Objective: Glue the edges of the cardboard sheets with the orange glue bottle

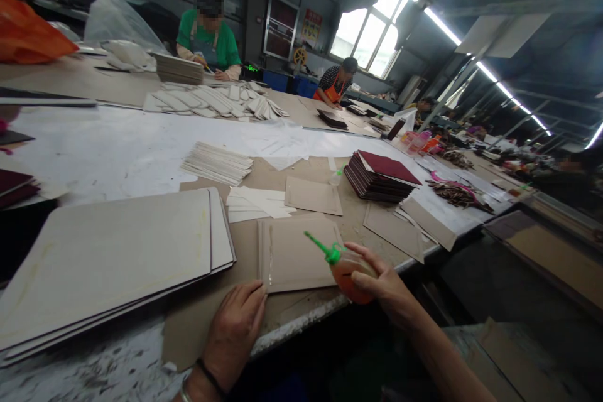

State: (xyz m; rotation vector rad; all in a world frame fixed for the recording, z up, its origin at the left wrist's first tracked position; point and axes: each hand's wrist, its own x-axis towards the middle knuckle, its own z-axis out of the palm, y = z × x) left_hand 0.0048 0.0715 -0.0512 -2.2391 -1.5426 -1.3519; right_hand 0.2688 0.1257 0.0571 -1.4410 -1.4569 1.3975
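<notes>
My right hand [384,286] is closed around a squeeze glue bottle [352,276] with orange liquid and a green nozzle, tilted up to the left above a beige panel [304,254]. A shiny line of glue runs along the panel's left side. At the panel's near left corner, my left hand [238,314] has its fingers pressed together against the edge. Just behind lie another beige panel [313,195] and several white strips [257,203]. A stack of dark red covered pieces [382,176] stands farther right.
Large grey-white boards [127,239] are piled at the left. A bundle of pale strips [217,163] lies farther back. Loose beige panels [394,231] sit near the table's right edge. Across the table, a person in green [210,38] and another in an orange apron [334,85] work.
</notes>
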